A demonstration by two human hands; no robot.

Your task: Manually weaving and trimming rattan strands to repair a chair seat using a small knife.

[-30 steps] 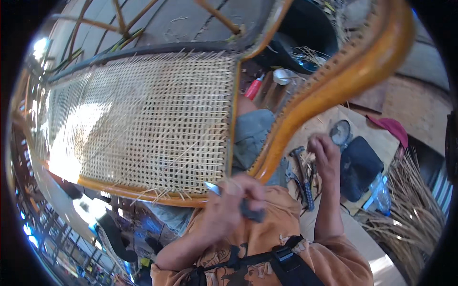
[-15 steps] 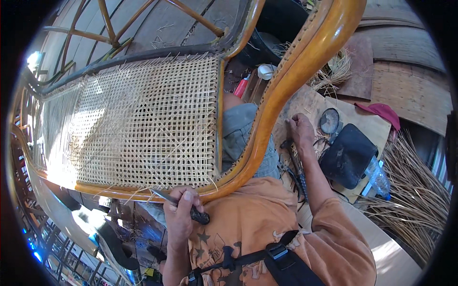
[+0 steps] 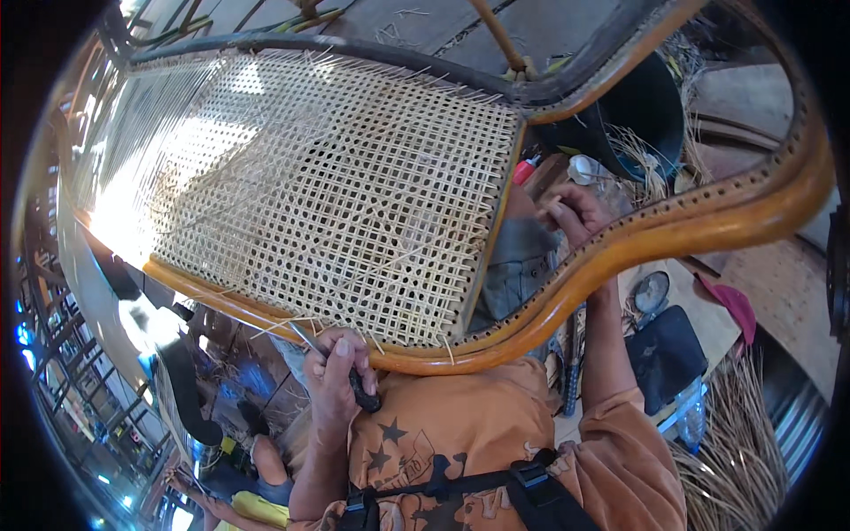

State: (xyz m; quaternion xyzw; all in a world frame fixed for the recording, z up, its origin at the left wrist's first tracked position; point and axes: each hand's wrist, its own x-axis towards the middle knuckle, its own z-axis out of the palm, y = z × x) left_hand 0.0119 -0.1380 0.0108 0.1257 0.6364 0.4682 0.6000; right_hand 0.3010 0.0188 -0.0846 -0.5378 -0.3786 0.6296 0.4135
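Observation:
A woven cane panel fills the glossy curved chair frame across my lap. At the frame's near rail, my left hand is closed round a pointed awl with a dark handle; its metal spike slants up and left over the rail. Beyond the curved rail, my right hand has its fingers drawn together beside the panel's right edge. What those fingers hold, if anything, is hidden. Loose cane ends stick out along the near rail and the far edge.
A dark bucket stands at the far right. A black pouch, a red cap, a plastic bottle and a heap of cane strips lie on the right. At the lower left sits another person in yellow.
My right hand has moved up and forward, from beside the round tin to behind the curved rail. The view has turned, so the chair sits more to the right. My left hand keeps the awl.

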